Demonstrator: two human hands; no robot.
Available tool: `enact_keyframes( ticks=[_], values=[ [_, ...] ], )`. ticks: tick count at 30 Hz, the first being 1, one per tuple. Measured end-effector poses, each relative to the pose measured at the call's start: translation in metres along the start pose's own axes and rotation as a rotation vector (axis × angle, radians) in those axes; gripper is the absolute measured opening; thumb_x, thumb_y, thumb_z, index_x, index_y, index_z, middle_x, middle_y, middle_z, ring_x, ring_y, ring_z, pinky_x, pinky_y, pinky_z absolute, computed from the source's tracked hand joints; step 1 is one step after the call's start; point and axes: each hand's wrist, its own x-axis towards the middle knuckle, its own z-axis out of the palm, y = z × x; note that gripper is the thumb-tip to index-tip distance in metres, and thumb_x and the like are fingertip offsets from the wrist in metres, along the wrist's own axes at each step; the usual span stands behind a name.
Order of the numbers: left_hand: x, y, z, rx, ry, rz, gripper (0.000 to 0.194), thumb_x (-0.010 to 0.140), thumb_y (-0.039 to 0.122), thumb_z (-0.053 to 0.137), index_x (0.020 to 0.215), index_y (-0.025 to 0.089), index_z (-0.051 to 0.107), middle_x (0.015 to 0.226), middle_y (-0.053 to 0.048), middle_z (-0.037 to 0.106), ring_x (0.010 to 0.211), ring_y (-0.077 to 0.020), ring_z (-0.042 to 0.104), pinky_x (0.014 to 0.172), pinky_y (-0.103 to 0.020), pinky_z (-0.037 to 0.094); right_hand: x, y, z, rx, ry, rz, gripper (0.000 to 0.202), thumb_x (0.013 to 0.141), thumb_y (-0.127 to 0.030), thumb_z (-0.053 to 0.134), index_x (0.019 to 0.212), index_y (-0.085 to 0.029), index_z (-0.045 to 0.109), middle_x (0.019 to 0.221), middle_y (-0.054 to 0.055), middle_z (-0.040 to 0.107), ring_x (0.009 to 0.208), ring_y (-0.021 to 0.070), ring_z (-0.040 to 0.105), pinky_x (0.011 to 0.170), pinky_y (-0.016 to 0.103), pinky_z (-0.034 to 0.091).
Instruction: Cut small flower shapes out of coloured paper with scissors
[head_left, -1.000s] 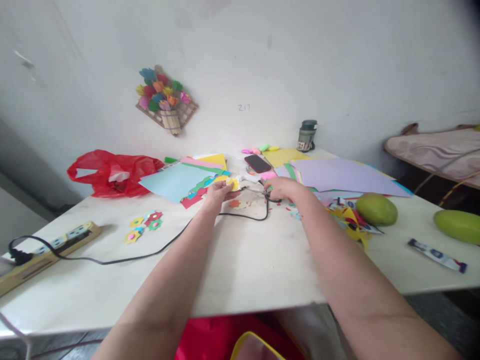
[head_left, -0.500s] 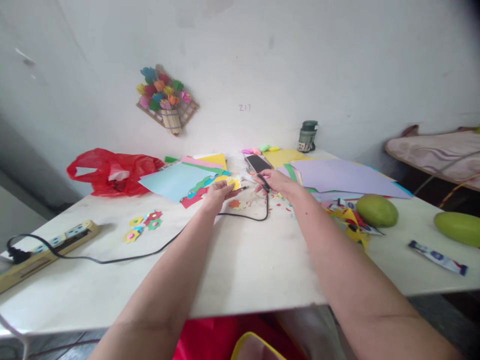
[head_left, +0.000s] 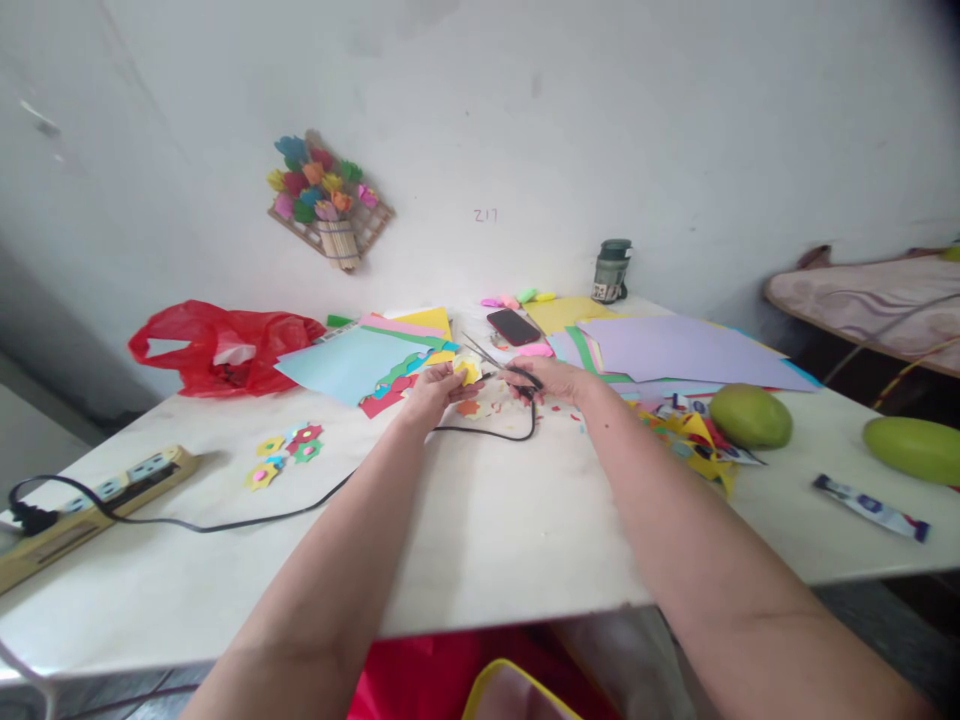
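Note:
My left hand (head_left: pixel 439 392) pinches a small yellow paper piece (head_left: pixel 469 372) over the middle of the table. Just to its right, my right hand (head_left: pixel 544 382) is closed around the dark handles of a pair of scissors (head_left: pixel 484 350). The thin blades point up and left, apart from each other, near the yellow piece. A black cord (head_left: pixel 487 433) loops below both hands. Small paper scraps (head_left: pixel 495 405) lie under and between them. Behind my right hand are a phone (head_left: pixel 514 327) and a pink object (head_left: pixel 535 350).
Paper flowers (head_left: pixel 289 450) and a power strip (head_left: pixel 97 505) are at left, with a red bag (head_left: pixel 225 345) behind. Coloured sheets (head_left: pixel 690 350), green fruits (head_left: pixel 750 417), a tube-like packet (head_left: pixel 871 508) and yellow scraps (head_left: pixel 701 440) lie at right. A bottle (head_left: pixel 611 272) stands at the back.
The scissors' blades now show apart beside the yellow piece, and my right hand has turned with them. The pink object now shows on the table behind that hand. The view has shifted slightly.

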Motion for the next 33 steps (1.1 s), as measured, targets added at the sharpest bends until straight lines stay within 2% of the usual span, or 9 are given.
enact_keyframes(
  ticks=[6, 11, 17, 25, 33],
  values=[
    [-0.0028, 0.0012, 0.0027, -0.042, -0.04, -0.011, 0.03, 0.066, 0.025, 0.075, 0.085, 0.015, 0.054, 0.077, -0.003, 0.067, 0.075, -0.0183, 0.069, 0.077, -0.033, 0.055, 0.0041, 0.0054, 0.0017, 0.006, -0.033, 0.012, 0.021, 0.077, -0.036, 0.059, 0.069, -0.018, 0.052, 0.063, 0.001, 0.062, 0.047, 0.0096, 0.055, 0.034, 0.017, 0.034],
    [-0.0037, 0.001, 0.0032, -0.041, -0.088, -0.013, 0.031, 0.066, 0.026, 0.075, 0.086, 0.014, 0.056, 0.082, -0.006, 0.069, 0.076, -0.0184, 0.069, 0.079, -0.031, 0.054, 0.0039, 0.0065, 0.0051, -0.016, -0.045, -0.012, 0.017, 0.078, -0.033, 0.054, 0.069, -0.018, 0.051, 0.059, 0.0, 0.06, 0.048, 0.0109, 0.056, 0.033, 0.017, 0.034],
    [-0.0026, -0.0006, 0.0014, -0.05, -0.098, -0.021, 0.027, 0.069, 0.025, 0.073, 0.086, 0.014, 0.056, 0.083, -0.007, 0.069, 0.08, -0.0205, 0.07, 0.081, -0.034, 0.054, 0.0043, 0.0108, 0.0044, -0.007, -0.072, -0.039, 0.012, 0.079, -0.029, 0.05, 0.074, -0.019, 0.054, 0.063, 0.001, 0.064, 0.049, 0.0113, 0.057, 0.033, 0.017, 0.033],
    [-0.0015, -0.002, 0.0002, -0.054, -0.108, -0.016, 0.026, 0.068, 0.025, 0.074, 0.086, 0.014, 0.058, 0.082, -0.006, 0.069, 0.078, -0.0208, 0.07, 0.08, -0.034, 0.055, 0.0046, 0.0108, 0.0052, -0.041, -0.074, -0.056, 0.02, 0.08, -0.04, 0.053, 0.078, -0.02, 0.056, 0.069, 0.001, 0.065, 0.053, 0.0109, 0.058, 0.036, 0.017, 0.035],
    [0.0013, -0.0057, -0.0028, -0.048, -0.111, 0.006, 0.031, 0.068, 0.028, 0.075, 0.09, 0.014, 0.059, 0.085, -0.007, 0.07, 0.078, -0.0208, 0.07, 0.075, -0.031, 0.056, 0.0051, 0.01, 0.0057, -0.051, -0.055, -0.036, 0.024, 0.078, -0.042, 0.057, 0.076, -0.018, 0.056, 0.069, 0.003, 0.065, 0.052, 0.0106, 0.057, 0.035, 0.017, 0.034]
  ],
)
